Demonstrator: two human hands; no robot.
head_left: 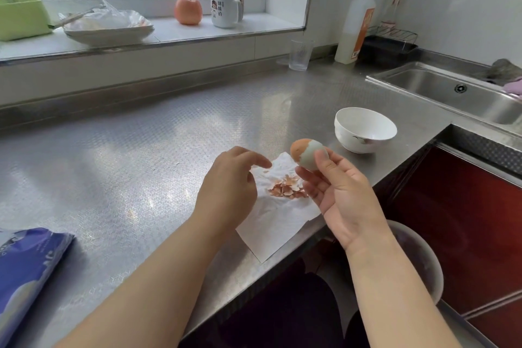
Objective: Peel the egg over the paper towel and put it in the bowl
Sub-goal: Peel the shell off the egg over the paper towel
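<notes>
My right hand [336,189] holds a partly peeled egg [306,151] between thumb and fingers, above the right side of the paper towel. The egg's left end still wears brown shell; the rest shows bare white. A white paper towel [278,223] lies on the steel counter near its front edge, with a heap of brown shell bits [286,188] on it. My left hand [233,186] hovers over the towel's left part, fingers loosely curled, index pointing right, holding nothing that I can see. A white bowl [365,128] stands empty behind and to the right of the egg.
A steel sink [457,93] lies at the back right. A clear glass [300,54] and a soap bottle [356,22] stand by the wall. A blue packet [25,271] lies at the front left. The sill holds an apple [188,11], a mug [225,7] and plates [108,32].
</notes>
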